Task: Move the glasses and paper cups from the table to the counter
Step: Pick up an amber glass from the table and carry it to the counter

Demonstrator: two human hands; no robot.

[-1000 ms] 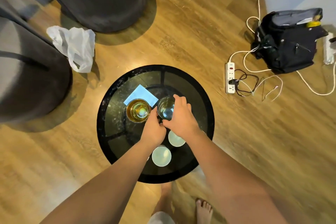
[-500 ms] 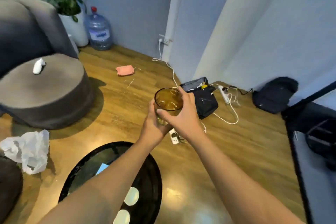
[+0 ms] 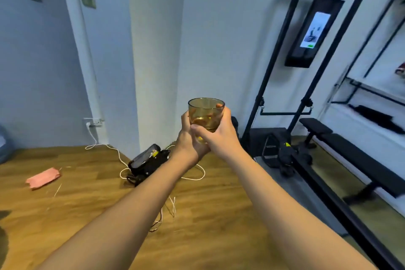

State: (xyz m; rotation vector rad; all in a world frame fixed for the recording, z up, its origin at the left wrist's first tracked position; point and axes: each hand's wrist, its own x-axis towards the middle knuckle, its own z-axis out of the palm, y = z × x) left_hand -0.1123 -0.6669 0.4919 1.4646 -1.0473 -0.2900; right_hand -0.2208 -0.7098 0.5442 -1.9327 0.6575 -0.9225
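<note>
Head view: both hands up at mid-frame, arms stretched forward, holding one amber, see-through drinking glass (image 3: 206, 114) upright in the air, well above the wooden plank floor (image 3: 92, 199). Right hand (image 3: 221, 138) wraps the glass from the right, thumb across the near side, fingertips visible through the far wall near the rim. Left hand (image 3: 189, 138) is curled round the lower left side and base, partly under the right hand. Whether a second glass is nested inside: cannot tell. Table and counter out of frame.

Background: black bag (image 3: 149, 161) on the floor near the wall corner, white cable (image 3: 103, 149) running from a wall socket (image 3: 94, 121) past it. Pink cloth-like item (image 3: 42, 178) lies on the floor at left. At right, a black tubular metal frame (image 3: 311, 50) stands against the wall with a lit phone screen (image 3: 315, 29) mounted on it; black padded bench (image 3: 359, 158) beside it.
</note>
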